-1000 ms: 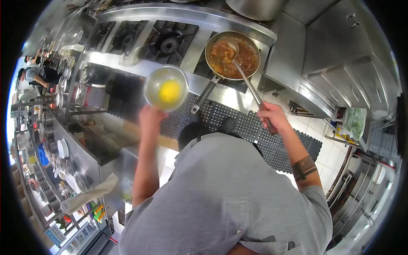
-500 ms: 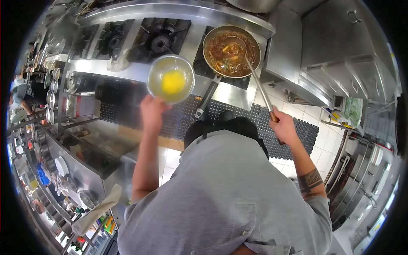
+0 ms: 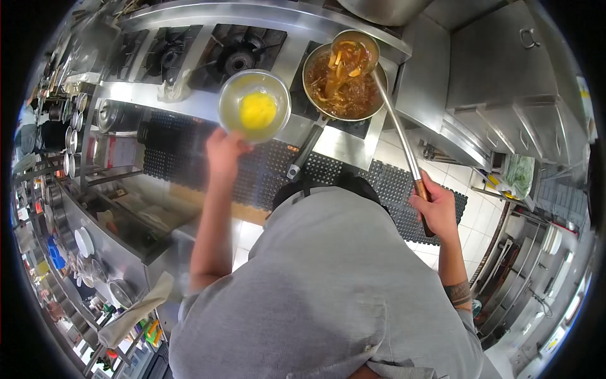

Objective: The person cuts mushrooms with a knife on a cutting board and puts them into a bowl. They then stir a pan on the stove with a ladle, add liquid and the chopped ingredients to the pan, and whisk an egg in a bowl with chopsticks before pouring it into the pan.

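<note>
My left hand grips the near rim of a metal bowl, its fingers closed at the edge. Yellow beaten egg lies in the bottom of that bowl. Wrapped round the wooden handle of a long ladle is my right hand. The ladle's head is raised over a frying pan, tilted, with brown sauce and pale strips running from it. More dark brown sauce fills the pan, which sits on the right burner with its handle pointing toward me.
Black burners line the stove to the left, with a crumpled cloth on its front edge. A large pot stands behind the pan. Steel cabinets flank the right side. A black rubber mat covers the floor.
My right hand has lifted the ladle out of the sauce, up and away from me, and sauce now pours back into the pan. The bowl has shifted slightly farther from me.
</note>
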{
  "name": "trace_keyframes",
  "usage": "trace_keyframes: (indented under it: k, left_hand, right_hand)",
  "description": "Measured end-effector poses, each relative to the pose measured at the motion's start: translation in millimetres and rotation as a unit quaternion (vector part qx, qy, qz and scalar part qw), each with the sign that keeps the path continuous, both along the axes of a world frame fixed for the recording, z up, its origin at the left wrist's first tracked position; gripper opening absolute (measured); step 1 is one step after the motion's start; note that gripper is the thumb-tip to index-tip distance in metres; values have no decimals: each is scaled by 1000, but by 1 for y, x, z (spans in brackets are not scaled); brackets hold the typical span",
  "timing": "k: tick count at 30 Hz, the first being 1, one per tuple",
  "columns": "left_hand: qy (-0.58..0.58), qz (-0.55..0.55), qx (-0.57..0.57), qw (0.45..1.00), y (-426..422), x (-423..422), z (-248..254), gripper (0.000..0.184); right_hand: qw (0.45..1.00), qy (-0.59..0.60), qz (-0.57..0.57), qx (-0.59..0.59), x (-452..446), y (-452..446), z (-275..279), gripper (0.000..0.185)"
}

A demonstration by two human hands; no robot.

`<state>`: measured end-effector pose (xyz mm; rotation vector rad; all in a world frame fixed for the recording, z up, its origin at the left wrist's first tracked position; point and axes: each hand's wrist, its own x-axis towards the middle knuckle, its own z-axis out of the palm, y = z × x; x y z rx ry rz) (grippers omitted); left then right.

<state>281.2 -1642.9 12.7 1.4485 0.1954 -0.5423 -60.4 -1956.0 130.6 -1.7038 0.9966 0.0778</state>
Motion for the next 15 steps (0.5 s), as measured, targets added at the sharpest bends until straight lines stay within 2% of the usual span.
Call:
trace_keyframes:
  k: [2,3,6,7,9,10,11,12,13,15]
  left_hand:
    - [-16,-6,22,1000,-3,4,-3,12]
    - [-30,-12,44,999,-5,7,-3,12]
    - [-51,3,9,999,-17,14,1,13]
    - [-52,3,10,999,-20,17,3,13]
    - [-78,-2,55,995,-27,24,11,13]
    - [-79,-3,57,995,-31,25,16,13]
    - [-86,0,39,996,-35,25,23,13]
    - [-92,2,23,995,-38,25,26,13]
    - [-94,0,25,995,-40,28,25,13]
    - [-111,-11,31,993,-43,33,22,30]
  right_hand:
    - [990,19,32,-134,-12,-10,0,62]
    - [990,18,32,-133,-16,-12,2,62]
    - [942,-55,92,-319,-31,-22,-1,67]
    - [942,-56,91,-318,-36,-25,-7,67]
    - [912,-110,80,-387,-44,-28,-19,68]
    - [912,-111,78,-386,-44,-27,-28,68]
    - [966,-106,-1,-235,-40,-24,-37,68]
    - [989,-97,-81,-75,-39,-21,-46,69]
    - [989,-98,-84,-73,-38,-22,-53,69]
    - [995,-7,-48,-89,-37,-22,-67,67]
